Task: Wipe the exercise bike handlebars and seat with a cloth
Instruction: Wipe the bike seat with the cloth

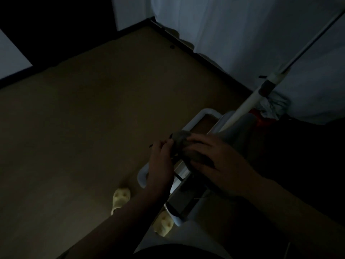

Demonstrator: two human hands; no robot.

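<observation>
The room is very dark. A grey cloth (182, 141) lies bunched on the middle of the exercise bike's handlebar unit. My right hand (214, 161) lies flat over the cloth with fingers spread, pressing it down. My left hand (161, 165) grips the cloth's left edge, fingers curled. The white handlebar loop (197, 118) curves away beyond the cloth, and another white bar end (142, 176) shows under my left wrist. The bike's dark console (184, 199) sits below my hands. The seat is not in view.
A white pole (248, 101) slants up to the right, with a mop head (270, 107) by its base near pale curtains (242, 34). My feet in light slippers (121, 200) stand on a tan floor (93, 118), left of the bike.
</observation>
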